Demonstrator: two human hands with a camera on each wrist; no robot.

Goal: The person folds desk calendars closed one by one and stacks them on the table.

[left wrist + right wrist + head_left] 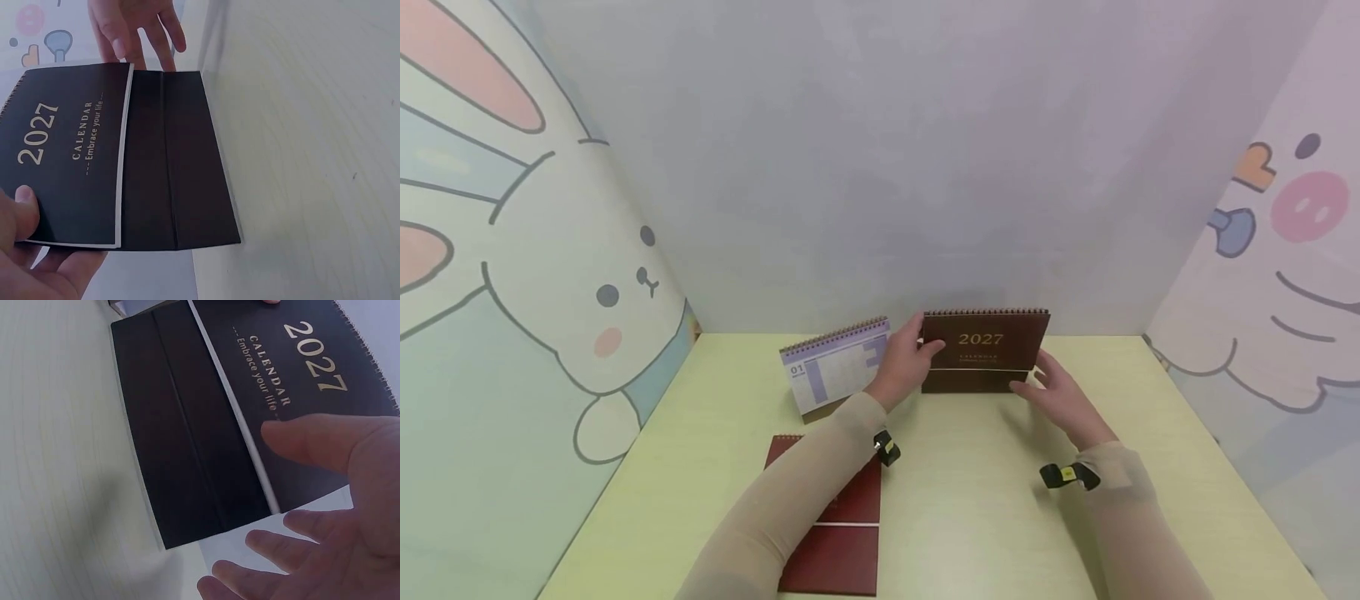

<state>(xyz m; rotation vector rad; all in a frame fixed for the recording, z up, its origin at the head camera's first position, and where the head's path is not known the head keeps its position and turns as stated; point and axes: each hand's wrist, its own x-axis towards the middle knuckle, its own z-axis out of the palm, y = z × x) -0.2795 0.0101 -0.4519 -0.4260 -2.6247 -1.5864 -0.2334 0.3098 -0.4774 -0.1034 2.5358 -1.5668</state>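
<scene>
A dark brown 2027 desk calendar point(986, 340) stands at the back of the table, its spiral binding on top and gold lettering on the cover. My left hand point(904, 363) pinches its left edge, thumb on the front and fingers behind, as the left wrist view shows. By the calendar's lower right edge is my right hand point(1063, 403). Its fingers are spread in the right wrist view, with the thumb point(306, 439) overlapping the cover and the other fingers beyond the side edge.
Left of the brown calendar stands a purple-and-white desk calendar point(842, 365), its page marked 01. A red calendar point(842, 558) lies flat nearer me, partly under my left sleeve. The pale yellow table point(970, 517) meets a plain wall behind and cartoon-printed walls at both sides.
</scene>
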